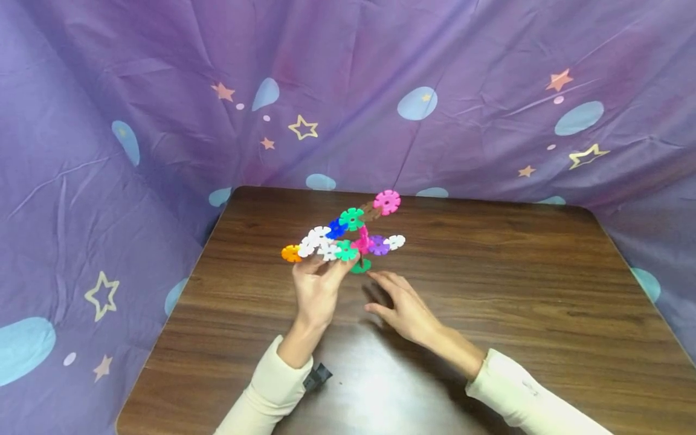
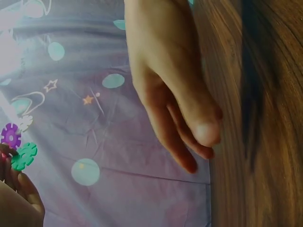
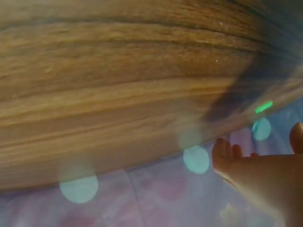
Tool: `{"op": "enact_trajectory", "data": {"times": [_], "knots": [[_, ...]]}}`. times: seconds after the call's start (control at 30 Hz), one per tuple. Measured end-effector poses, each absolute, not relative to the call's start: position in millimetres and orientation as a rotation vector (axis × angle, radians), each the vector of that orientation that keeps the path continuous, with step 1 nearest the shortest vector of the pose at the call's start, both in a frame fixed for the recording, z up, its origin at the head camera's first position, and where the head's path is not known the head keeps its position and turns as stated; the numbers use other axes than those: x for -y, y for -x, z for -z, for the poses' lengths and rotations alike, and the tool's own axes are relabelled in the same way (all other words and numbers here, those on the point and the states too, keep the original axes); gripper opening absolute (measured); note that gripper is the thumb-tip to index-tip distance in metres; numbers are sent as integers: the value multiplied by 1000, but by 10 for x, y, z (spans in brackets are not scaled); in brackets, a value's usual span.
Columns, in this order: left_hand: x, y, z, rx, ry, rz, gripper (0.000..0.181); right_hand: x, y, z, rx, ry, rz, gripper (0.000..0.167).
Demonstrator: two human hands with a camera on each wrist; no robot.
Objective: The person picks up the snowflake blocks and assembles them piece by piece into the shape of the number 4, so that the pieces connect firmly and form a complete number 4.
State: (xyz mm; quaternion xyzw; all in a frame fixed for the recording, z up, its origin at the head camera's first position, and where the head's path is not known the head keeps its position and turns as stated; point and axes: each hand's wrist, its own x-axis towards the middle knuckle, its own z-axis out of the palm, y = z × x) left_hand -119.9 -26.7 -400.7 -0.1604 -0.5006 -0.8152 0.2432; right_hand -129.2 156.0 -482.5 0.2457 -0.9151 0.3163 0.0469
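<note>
A branching construction of interlocking plastic snowflake discs [image 1: 351,219] stands above the table in the head view, in pink, brown, green, blue, white, purple and orange. My left hand [image 1: 317,296] grips it from its near left side; several fingers are hidden behind white and green discs. Below the pink centre is a flat green disc [image 1: 360,266]. My right hand [image 1: 405,308] hovers just right of that disc, fingers extended and holding nothing. In the left wrist view, a green disc [image 2: 23,156] and a purple disc [image 2: 11,135] show beside my left fingers.
The brown wood-grain table [image 1: 516,290] has a purple patterned cloth [image 1: 348,145] hanging behind it and at its sides. A small black object [image 1: 318,376] sits at my left sleeve cuff. Light glares on the table's near part.
</note>
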Motion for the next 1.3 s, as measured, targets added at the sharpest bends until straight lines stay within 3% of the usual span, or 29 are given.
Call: {"op": "enact_trajectory", "data": {"times": [0.3, 0.53, 0.83, 0.97, 1.13, 1.3], "knots": [[274, 1181, 3990, 1386, 419, 2228, 51, -1412, 1360, 4907, 2866, -787, -1051, 73], [282, 1189, 3996, 1401, 428, 2226, 35, -1298, 1422, 4946, 2881, -769, -1034, 69], [277, 1183, 3983, 1377, 425, 2236, 51, -1143, 1515, 4975, 2885, -762, -1034, 60], [266, 1183, 3992, 1374, 423, 2229, 54, -1087, 1552, 4984, 2902, -740, -1037, 64], [253, 1178, 4004, 1376, 415, 2232, 54, -1019, 1623, 5039, 2862, -737, -1032, 70], [249, 1167, 4006, 1374, 418, 2239, 46, -967, 1688, 5103, 2762, -765, -1004, 63]]}}
